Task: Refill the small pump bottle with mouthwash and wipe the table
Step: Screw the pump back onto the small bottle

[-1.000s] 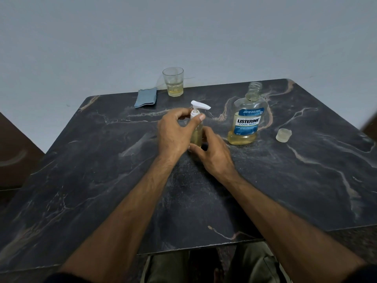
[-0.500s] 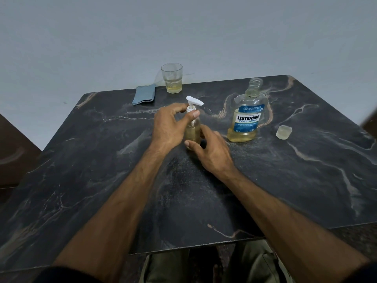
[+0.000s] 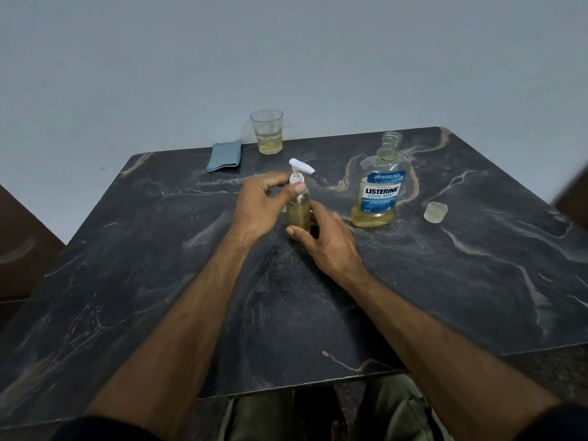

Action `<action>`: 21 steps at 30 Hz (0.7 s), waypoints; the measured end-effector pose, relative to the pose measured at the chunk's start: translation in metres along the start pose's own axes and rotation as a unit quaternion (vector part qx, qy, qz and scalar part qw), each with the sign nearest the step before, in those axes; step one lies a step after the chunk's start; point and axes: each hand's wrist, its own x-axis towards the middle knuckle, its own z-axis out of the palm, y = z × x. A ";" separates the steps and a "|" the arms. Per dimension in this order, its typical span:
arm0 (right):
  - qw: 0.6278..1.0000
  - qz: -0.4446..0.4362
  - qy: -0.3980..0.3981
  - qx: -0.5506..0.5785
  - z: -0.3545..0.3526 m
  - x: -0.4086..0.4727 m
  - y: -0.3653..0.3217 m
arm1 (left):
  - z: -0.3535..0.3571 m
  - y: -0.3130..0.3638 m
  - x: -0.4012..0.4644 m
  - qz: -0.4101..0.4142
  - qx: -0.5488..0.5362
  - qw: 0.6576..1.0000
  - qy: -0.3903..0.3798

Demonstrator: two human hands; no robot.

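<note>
Near the tabletop's middle stands the pump bottle; the left hand pinches its white collar, the right hand grips its base. Toward the right edge stands the uncapped mouthwash bottle.

Right hand hides pump bottle base; small label print on mouthwash bottle unreadable.

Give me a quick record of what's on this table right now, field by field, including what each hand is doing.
left hand: pinches collar of white pump head
right hand: grips small clear pump bottle of yellow liquid
large mouthwash bottle with blue label: uncapped, upright
clear cap: on dark marble table, right of it
drinking glass: far edge, some yellow liquid
folded blue cloth: left of glass
</note>
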 end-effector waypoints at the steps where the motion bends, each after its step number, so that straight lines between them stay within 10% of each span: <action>1: 1.000 -0.004 -0.002 0.007 -0.001 0.000 0.000 | 0.000 -0.001 -0.001 -0.003 0.002 1.000 -0.004; 12: 0.997 0.025 0.071 0.034 -0.011 -0.011 0.001 | 0.010 0.013 -0.047 0.002 -0.029 0.988 0.151; 21: 0.993 -0.022 0.109 -0.031 -0.072 -0.034 0.037 | 0.066 0.023 -0.070 0.026 -0.016 0.999 0.030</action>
